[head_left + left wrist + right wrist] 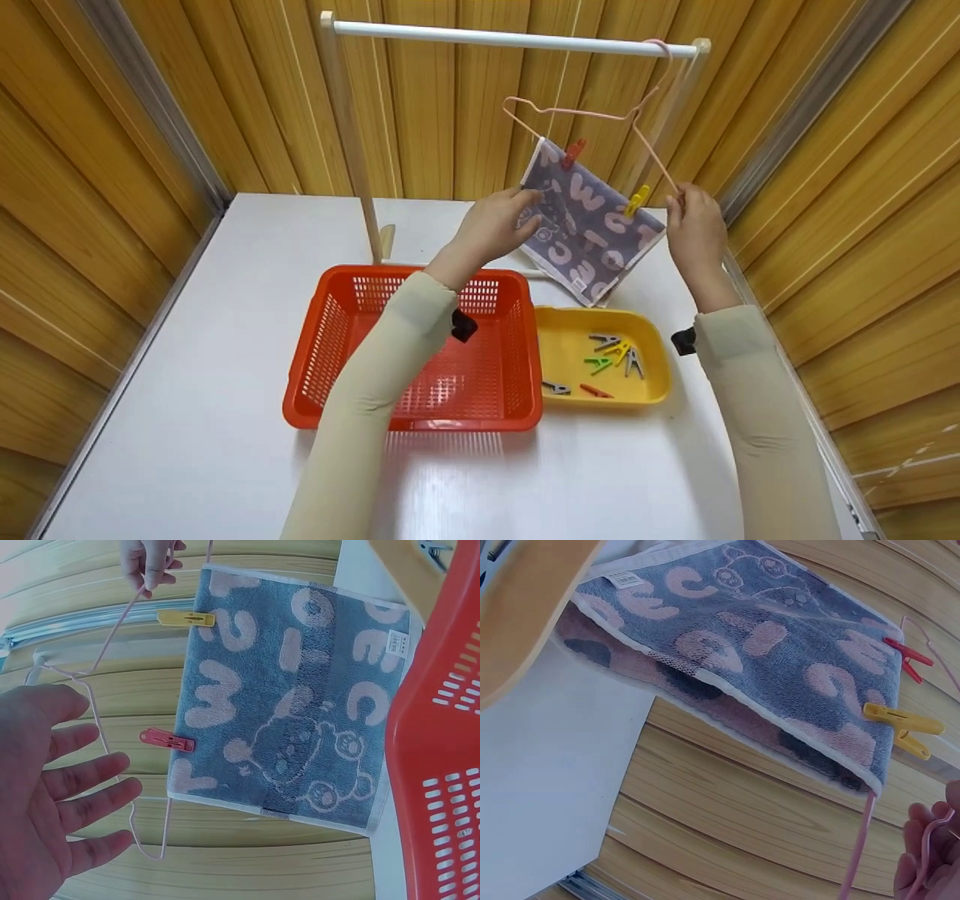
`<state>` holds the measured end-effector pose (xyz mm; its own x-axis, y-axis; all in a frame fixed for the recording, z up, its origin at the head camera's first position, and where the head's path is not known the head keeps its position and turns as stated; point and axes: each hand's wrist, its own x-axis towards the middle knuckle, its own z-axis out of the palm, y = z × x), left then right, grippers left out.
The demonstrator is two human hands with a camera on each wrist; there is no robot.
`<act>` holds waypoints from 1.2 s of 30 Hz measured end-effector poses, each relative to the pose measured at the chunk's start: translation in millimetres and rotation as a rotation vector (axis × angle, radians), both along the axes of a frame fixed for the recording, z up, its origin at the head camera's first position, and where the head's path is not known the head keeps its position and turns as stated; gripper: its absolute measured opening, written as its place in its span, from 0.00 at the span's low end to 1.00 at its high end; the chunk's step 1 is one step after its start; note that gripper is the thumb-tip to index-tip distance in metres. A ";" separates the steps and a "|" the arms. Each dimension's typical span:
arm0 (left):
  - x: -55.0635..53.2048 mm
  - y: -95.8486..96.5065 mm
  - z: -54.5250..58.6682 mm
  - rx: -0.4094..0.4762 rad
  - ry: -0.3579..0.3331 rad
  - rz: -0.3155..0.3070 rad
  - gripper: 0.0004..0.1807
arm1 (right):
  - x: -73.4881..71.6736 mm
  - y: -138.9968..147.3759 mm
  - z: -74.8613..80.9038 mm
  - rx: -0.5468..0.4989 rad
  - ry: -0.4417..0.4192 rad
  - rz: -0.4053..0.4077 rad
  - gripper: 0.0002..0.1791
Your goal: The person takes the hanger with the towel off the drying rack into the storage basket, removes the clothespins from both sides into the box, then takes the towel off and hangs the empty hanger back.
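Head: grey-blue towel w/ pink letters (581,232) hangs folded on thin pink hanger (592,114), hook over white rail (510,37); R hand (697,234) pinches hanger's R end, L hand (493,229) loose nr towel. L wrist: L hand splayed, holding nothing; red plastic peg (166,739) & yellow plastic peg (187,618) grip towel's top edge. R wrist: towel looks light, soft, floppy, prob. not slippery; best hold = hanger ends

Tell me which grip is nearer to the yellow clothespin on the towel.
Right. The right grip is just right of the yellow clothespin, holding the hanger; the left grip is farther, by the left edge of the towel.
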<state>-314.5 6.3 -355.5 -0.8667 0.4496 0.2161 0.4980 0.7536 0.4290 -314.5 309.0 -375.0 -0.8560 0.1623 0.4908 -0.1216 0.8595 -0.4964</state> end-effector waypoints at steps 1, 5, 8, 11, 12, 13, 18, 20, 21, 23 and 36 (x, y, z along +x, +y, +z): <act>-0.9 0.8 -0.1 0.002 -0.005 0.003 0.24 | -1.0 0.5 -1.4 -0.005 0.004 -0.002 0.20; -4.7 3.0 -0.4 0.010 -0.020 0.014 0.24 | -5.3 2.1 -5.0 -0.026 0.054 0.008 0.18; -8.4 4.3 -0.4 0.030 -0.030 0.021 0.24 | -7.9 2.4 -5.3 -0.038 0.100 0.023 0.17; -12.3 4.6 0.5 0.054 -0.028 0.024 0.24 | -9.2 2.0 -5.1 -0.050 0.127 0.035 0.16; -13.4 4.6 1.0 0.058 -0.023 0.027 0.24 | -9.3 1.6 -4.9 -0.051 0.133 0.039 0.16; -14.4 4.4 1.7 0.062 -0.017 0.030 0.24 | -9.0 0.9 -4.3 -0.051 0.138 0.042 0.16; -18.2 4.0 5.8 0.061 0.022 0.041 0.25 | -6.4 -2.9 -0.4 -0.042 0.137 0.051 0.15; -18.9 3.8 7.7 0.058 0.030 0.040 0.25 | -5.2 -4.0 1.8 -0.040 0.144 0.054 0.15; -19.1 3.7 8.3 0.058 0.034 0.040 0.26 | -4.6 -4.2 2.9 -0.041 0.150 0.055 0.14; -18.9 2.9 9.7 0.051 0.042 0.043 0.26 | -3.6 -4.5 5.1 -0.046 0.168 0.062 0.14; -17.6 -9.3 12.6 0.051 0.048 0.079 0.27 | 7.4 -6.7 25.4 -0.060 0.245 0.073 0.15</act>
